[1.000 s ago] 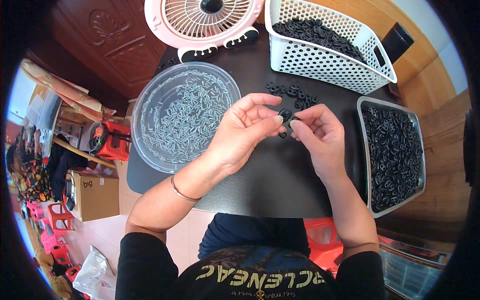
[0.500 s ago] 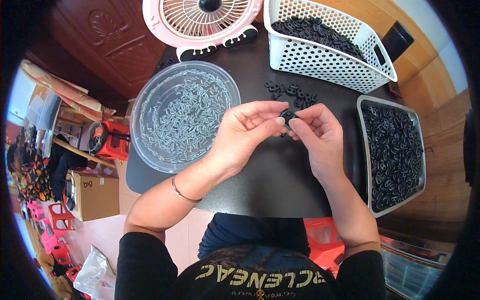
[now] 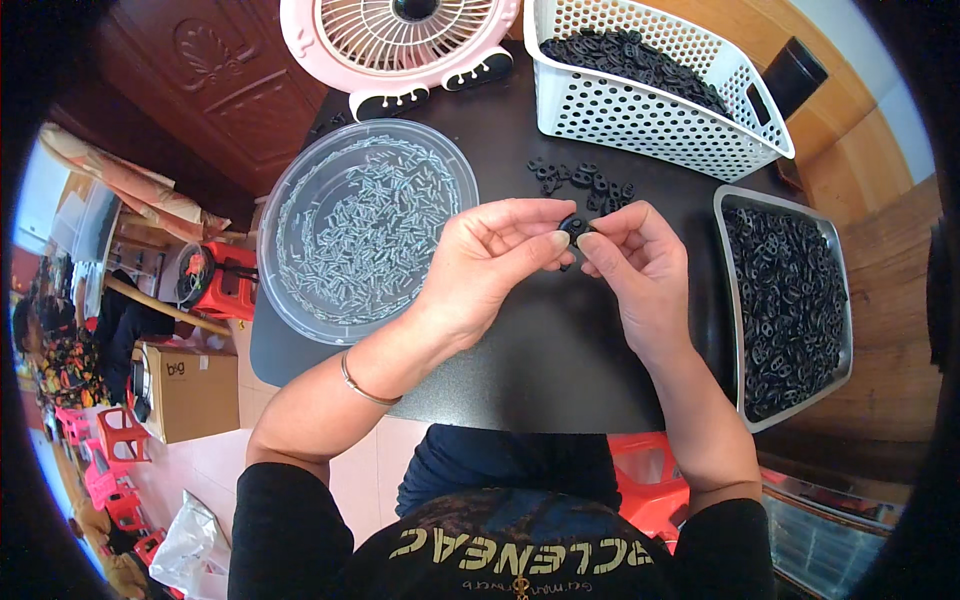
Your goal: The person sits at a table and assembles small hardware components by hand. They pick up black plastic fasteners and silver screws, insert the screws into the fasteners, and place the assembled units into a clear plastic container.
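- Left hand [image 3: 478,258] has its grip closed on one black part [image 3: 575,226].
- Right hand [image 3: 642,265] is pinching its right edge.
- Tub [image 3: 285,190] stands on counter [image 3: 530,370].

Reads as a small-parts workshop in a home-like room. Bulk stock on one table [image 3: 500,385]: tub [image 3: 300,190] of metal pins [image 3: 370,230], basket [image 3: 640,130] and tray [image 3: 734,300] of black parts [image 3: 785,310]. Domestic bits: carved door [image 3: 205,70], pink fan [image 3: 400,40], tiled floor [image 3: 365,460], plastic stools [image 3: 122,432].
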Available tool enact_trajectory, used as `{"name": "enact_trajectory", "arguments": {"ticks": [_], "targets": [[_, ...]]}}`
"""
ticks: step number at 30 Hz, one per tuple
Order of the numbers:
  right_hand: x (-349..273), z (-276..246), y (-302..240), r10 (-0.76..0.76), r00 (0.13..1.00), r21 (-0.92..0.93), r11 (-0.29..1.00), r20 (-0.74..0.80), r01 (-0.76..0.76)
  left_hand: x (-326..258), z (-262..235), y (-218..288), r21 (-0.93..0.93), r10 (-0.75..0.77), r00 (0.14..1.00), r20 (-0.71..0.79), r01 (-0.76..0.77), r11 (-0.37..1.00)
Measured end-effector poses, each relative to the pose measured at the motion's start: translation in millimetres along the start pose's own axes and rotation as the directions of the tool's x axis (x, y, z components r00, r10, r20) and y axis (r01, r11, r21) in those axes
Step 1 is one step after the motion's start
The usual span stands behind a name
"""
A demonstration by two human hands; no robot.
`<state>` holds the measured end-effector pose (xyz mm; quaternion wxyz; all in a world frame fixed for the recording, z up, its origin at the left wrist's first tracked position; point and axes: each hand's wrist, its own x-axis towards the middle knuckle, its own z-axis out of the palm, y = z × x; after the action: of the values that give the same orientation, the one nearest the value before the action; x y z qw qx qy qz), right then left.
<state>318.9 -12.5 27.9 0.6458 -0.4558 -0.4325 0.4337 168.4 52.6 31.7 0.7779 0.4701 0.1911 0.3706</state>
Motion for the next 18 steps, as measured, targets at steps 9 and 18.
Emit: {"name": "enact_trajectory", "arguments": {"ticks": [9,18], "targets": [[-3.0,2.1,-1.7,-0.027,1.0,0.024,0.999,0.003,0.027,-1.2,2.0,2.3,0.015,0.001,1.0,0.018,-0.001,1.0],[0.4,4.2,2.4,-0.065,0.996,-0.05,0.996,0.067,0.068,0.5,-5.4,-0.7,-0.077,-0.079,0.997,-0.004,0.078,0.994]]}}
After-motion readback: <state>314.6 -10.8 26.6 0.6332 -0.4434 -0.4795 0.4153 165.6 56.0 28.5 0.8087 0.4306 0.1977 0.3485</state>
